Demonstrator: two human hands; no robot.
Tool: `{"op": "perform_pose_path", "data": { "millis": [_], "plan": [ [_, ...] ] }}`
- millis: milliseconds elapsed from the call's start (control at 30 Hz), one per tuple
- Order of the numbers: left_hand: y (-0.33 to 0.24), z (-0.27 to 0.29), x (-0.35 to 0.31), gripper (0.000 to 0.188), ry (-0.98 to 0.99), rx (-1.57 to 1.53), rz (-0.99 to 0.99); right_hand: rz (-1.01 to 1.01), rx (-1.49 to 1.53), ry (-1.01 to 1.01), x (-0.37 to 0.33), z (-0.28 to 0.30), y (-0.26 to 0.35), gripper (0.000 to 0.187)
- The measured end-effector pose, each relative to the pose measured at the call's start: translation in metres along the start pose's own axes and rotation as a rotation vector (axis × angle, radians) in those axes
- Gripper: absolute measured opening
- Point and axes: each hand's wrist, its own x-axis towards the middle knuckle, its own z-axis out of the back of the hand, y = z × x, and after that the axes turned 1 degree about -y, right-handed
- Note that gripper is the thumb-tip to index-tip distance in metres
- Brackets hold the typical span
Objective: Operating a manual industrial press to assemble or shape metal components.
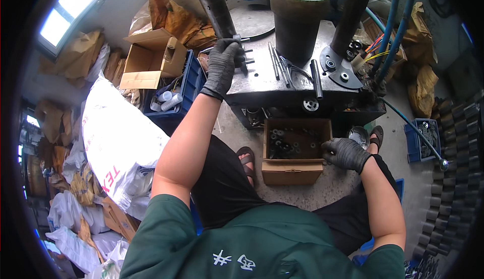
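My left hand (223, 63), in a dark grey glove, is at the left edge of the metal worktable (262, 85). Its fingers are closed around a short metal pin (244, 40), whose end sticks out past them. Similar metal pins (248, 61) sit just beside this hand. My right hand (349, 154), gloved alike, hangs at the right rim of an open cardboard box (292, 173) on the floor between my feet. Its fingers are curled, and what they hold, if anything, is hidden. Small dark ring-shaped parts (282, 145) lie inside that box.
A thick steel cylinder (297, 24) stands on the table between two dark posts (212, 7). Thin rods (276, 62) and a short bar (316, 79) lie before it. A blue crate (189, 85), a white sack (118, 138) and a metal bowl (358, 137) are around me.
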Motion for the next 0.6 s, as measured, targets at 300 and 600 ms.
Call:
{"op": "perform_pose_path", "data": {
  "millis": [300, 600],
  "plan": [
    [0.012, -0.053, -0.036, 0.044, 0.556, 1.002, -0.192, 0.108, -0.098, -0.96, 0.037, 0.038, -0.015, 0.032],
    [0.008, -0.069, -0.044, 0.036, 0.491, 1.181, -0.177, -0.198, -0.422, -0.91, 0.071, 0.04, -0.067, 0.067]
  ]
}}
